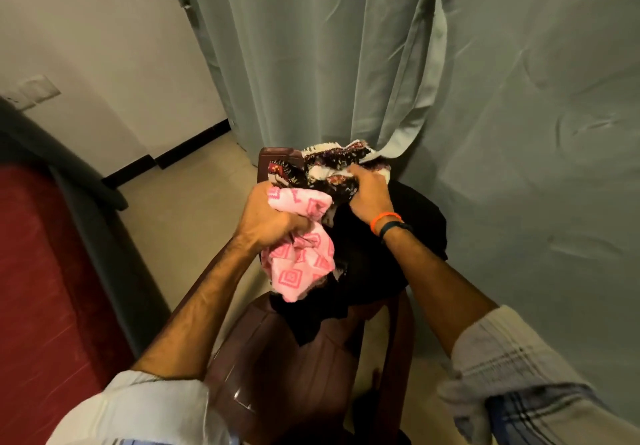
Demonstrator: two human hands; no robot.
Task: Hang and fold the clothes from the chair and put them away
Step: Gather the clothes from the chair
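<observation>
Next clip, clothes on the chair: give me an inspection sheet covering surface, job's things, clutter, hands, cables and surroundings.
Surface: dark brown plastic chair, its seat piled with clothes.
Job's things: pink-and-white patterned cloth; dark floral patterned garment; black garment underneath.
Clutter: nothing seen.
Hands: left hand has a grip on the pink cloth; right hand clutches the floral garment.
Cables: nothing seen.
Surroundings: grey-green curtain behind the chair; red mattress at left; beige tiled floor.

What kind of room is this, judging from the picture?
Probably a bedroom at home: long grey-green curtains hang to the tiled floor, a plastic chair carries a pile of clothes, and a red bed or sofa stands at the left.
</observation>
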